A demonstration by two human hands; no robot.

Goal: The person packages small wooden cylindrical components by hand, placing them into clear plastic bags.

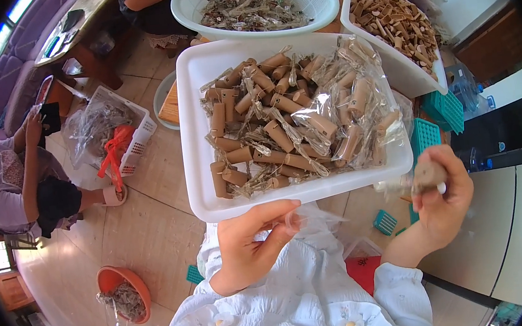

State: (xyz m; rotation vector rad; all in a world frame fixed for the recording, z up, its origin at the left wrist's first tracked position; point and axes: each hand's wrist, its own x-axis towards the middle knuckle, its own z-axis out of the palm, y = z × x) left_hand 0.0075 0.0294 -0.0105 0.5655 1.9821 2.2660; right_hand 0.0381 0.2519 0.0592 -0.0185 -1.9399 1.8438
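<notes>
In front of me a white plastic tray [192, 138] holds a heap of short brown cylinders [278, 136] tangled with pale cords. On its right side several cylinders lie inside clear plastic bags [355, 100]. At the tray's near edge, the thumb and fingers of my left hand [250, 242] pinch a thin clear plastic bag [316, 214]. Off the tray's near right corner, my right hand [450, 198] is closed round a brown cylinder [427, 175], slightly blurred. A small white tip shows beside its fingers.
Behind the tray stand a pale green basin [180, 13] of small beaded cord pieces and a white bin [347, 13] of brown pieces. Green plastic baskets [443, 111] are at right. Left on the floor are a white basket [142, 140] and an orange tub [141, 287]. A person [11, 181] sits at left.
</notes>
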